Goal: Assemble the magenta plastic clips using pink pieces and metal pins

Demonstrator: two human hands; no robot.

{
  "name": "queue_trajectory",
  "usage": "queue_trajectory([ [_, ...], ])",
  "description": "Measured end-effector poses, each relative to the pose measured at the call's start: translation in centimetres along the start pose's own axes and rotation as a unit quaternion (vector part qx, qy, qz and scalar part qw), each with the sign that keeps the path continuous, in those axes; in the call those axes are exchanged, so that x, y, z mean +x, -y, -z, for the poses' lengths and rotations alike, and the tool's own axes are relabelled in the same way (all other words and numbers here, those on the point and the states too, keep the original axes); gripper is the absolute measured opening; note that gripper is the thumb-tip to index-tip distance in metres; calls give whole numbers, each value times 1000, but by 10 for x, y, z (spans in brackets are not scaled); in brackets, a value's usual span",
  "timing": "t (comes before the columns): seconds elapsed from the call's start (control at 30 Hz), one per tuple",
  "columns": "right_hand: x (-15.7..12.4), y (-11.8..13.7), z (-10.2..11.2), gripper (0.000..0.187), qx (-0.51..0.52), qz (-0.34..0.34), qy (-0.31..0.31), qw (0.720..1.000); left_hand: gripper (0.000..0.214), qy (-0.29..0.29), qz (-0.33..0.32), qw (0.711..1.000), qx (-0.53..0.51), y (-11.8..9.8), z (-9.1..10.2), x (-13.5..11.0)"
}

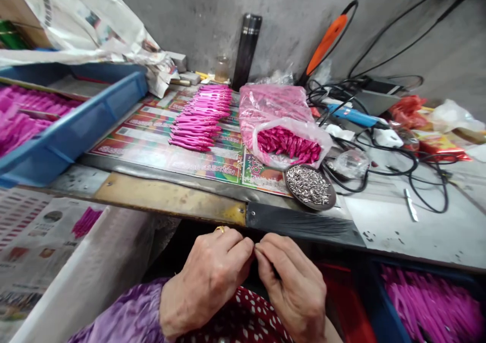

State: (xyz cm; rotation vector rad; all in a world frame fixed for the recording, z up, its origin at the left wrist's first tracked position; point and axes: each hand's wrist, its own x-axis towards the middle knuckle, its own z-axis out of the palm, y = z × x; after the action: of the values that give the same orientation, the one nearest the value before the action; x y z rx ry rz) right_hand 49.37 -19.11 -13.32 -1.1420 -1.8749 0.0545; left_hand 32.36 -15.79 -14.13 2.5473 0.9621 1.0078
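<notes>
The left hand [210, 280] and right hand [294, 285] are held in narrow pinches, just before the bench [429, 237]; whether anything is gripped cannot be told. Ahead, small metal pieces [309, 183] are heaped in a dish [330, 199] at the front edge. Behind it, pink pieces [286, 143] are held in an open bag [271, 102]. Rightward, a blue tool [353, 115] is hemmed in by black cables [322, 97]; leftward, pink sticks [201, 118] are laid out.
</notes>
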Motion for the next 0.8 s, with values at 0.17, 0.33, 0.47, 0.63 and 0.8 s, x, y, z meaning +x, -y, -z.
queue_trajectory([
  [0.17, 2, 0, 1, 16, 195, -287, 78, 935, 14, -32, -34, 999, 13, 0, -1, 0],
  [0.33, 6, -3, 10, 36, 298, -388, 151, 859, 15, -47, -56, 997, 18, -1, -2, 8],
  [0.47, 14, -20, 29, 17, 119, -247, 74, 959, 11, -90, -64, 994, 27, -2, -1, 21],
  [0.63, 20, -64, 48, 14, -161, -81, -28, 983, 14, -87, -48, 995, 30, 3, -1, 23],
  [0.8, 21, -92, 50, 25, -279, -19, -31, 959, 14, -70, -31, 996, 44, 10, -2, 17],
])
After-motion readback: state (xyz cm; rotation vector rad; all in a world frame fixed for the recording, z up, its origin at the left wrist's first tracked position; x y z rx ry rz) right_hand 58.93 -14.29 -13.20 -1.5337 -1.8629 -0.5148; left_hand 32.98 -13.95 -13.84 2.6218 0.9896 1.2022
